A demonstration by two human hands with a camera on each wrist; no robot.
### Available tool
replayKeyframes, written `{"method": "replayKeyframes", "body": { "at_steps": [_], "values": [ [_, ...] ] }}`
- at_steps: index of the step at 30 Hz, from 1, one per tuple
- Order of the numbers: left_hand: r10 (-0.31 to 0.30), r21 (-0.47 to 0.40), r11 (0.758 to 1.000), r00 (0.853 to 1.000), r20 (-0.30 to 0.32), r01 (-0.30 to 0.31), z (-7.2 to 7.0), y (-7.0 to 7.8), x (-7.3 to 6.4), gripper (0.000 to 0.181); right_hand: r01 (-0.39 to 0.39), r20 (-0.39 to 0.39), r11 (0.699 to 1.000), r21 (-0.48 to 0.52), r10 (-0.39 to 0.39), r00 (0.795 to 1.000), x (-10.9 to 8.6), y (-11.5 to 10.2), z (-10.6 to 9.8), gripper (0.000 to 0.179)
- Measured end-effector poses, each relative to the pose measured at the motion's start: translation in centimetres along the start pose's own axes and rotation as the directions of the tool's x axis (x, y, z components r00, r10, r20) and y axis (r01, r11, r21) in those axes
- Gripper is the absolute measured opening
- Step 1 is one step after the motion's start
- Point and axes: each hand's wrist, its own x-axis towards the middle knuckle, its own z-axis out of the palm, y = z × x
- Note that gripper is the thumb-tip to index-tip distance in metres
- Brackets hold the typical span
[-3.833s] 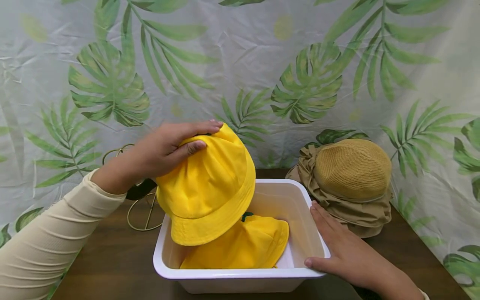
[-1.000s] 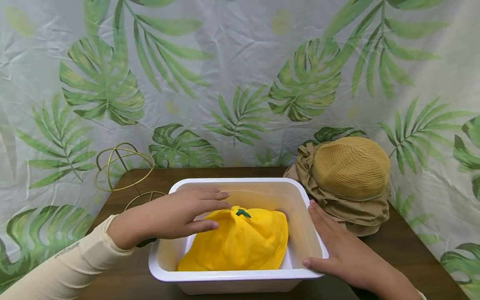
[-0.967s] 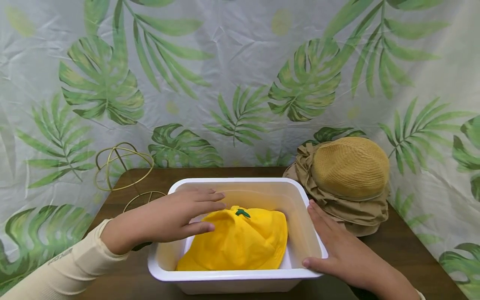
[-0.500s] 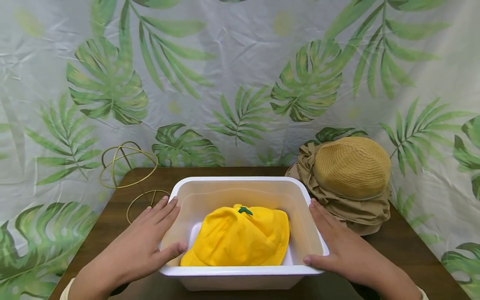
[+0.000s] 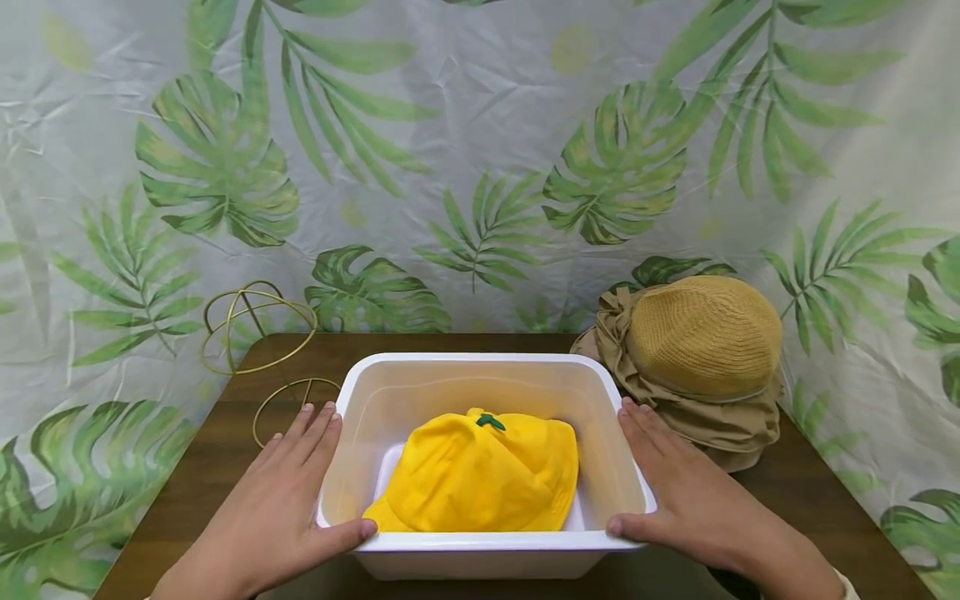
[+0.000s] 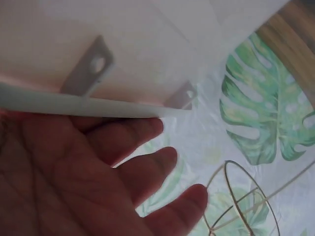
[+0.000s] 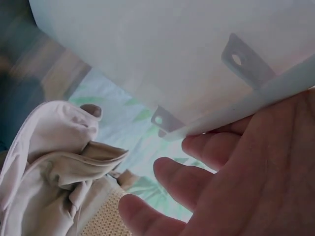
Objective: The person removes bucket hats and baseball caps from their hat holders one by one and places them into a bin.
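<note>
White tub [image 5: 480, 567], fingers [image 5: 647, 429] at rim [image 5: 480, 358], room behind yellow hat [image 5: 472, 475]

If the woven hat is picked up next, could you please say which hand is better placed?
Likely the right hand: it's nearer the woven hat; the left hand is across the white bin.

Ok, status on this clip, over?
Left hand, right hand: touching opposite sides of white bin. Yellow hat: inside it. Nothing lies on the hat.

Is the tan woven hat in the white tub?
No, the tan woven hat sits outside the white tub, beyond the right hand.
</note>
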Motion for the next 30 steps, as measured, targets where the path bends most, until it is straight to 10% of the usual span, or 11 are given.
{"method": "replayKeyframes", "body": {
  "at_steps": [17, 30],
  "values": [
    [0.091, 0.071, 0.994, 0.992, -0.091, -0.085, 0.5, -0.2, -0.4, 0.101, -0.102, 0.093, 0.992, -0.077, 0.109, 0.99, 0.2, -1.0, -1.0, 0.109],
    [0.074, 0.041, 0.997, 0.991, -0.112, -0.07, 0.9, 0.1, -0.5, 0.098, -0.007, 0.049, 0.999, -0.035, 0.008, 0.999, 0.9, 1.7, -1.9, 0.094]
  ]
}}
